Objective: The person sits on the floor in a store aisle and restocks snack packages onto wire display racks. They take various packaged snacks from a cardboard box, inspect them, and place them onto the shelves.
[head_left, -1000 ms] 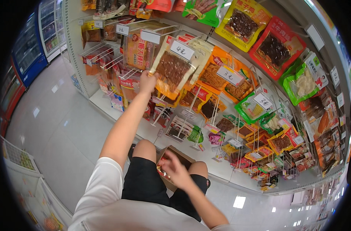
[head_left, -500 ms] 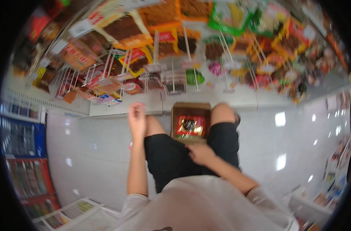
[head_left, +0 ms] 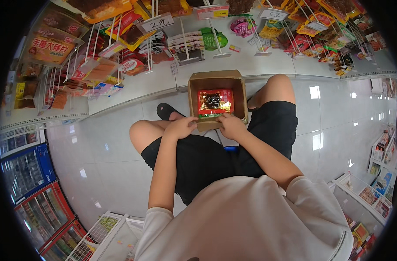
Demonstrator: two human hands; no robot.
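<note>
An open cardboard box (head_left: 216, 75) stands between my knees, in front of the shelf's base. Inside lie shiny red snack packets (head_left: 226, 95) with dark food showing, and a bit of green packaging at the near side. My left hand (head_left: 181, 127) is closed at the box's near left corner, its fingers curled against the cardboard. Over the near rim, my right hand (head_left: 234, 127) has its fingertips bent onto the edge, closed on the cardboard. Neither hand holds a packet that I can see.
Snack packets hang on hooks from the display shelf (head_left: 268, 65) ahead, including a green packet (head_left: 213, 39) and a purple packet (head_left: 242, 27). Blue and red chest-like cases (head_left: 46, 211) stand at left. White wire racks (head_left: 96, 237) are behind left and right.
My left hand has come down from the raised position at the left to the box's near corner. My right hand has moved slightly up onto its near rim. My knees have spread apart.
</note>
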